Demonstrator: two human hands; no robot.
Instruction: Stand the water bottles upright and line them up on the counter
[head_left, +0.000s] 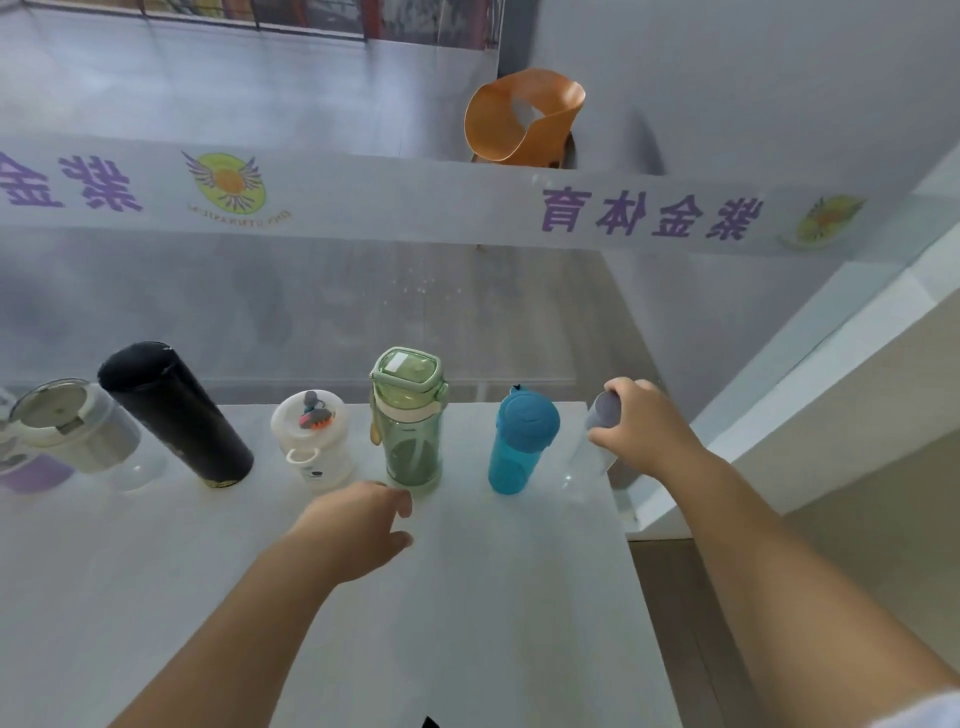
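A frosted band (415, 208) runs across the glass partition behind the counter (493, 597). It carries purple Chinese characters seen from the back, so they read mirrored: 紫金体育 at the right, and 紫金 at the left, where the frame cuts off the rest. Beside each group sits a round green-yellow logo (227, 182) with purple wings and an orange centre. The small Latin lettering under it is too blurred to read. None of the bottles shows a readable label.

Six bottles stand in a row along the counter's back edge, against the glass. From the left they are a grey-white mug (78, 431) with a metal-look lid, a black flask (174, 410), a small white bottle (311, 447) with a toy figure on its lid, a green bottle (410, 421), a blue bottle (519, 441) and a clear bottle (584, 465) at the right corner. All are on their bases (the lean of the left ones looks like lens stretch).

The right hand (644, 431) reaches in from the right, palm down, with fingers and thumb wrapped round the grey cap of the clear bottle. The left hand (358, 530) hangs over the counter just in front of the green bottle, apart from it. Its fingers are loosely curled and hold nothing.

An orange chair (524, 117) stands beyond the glass.
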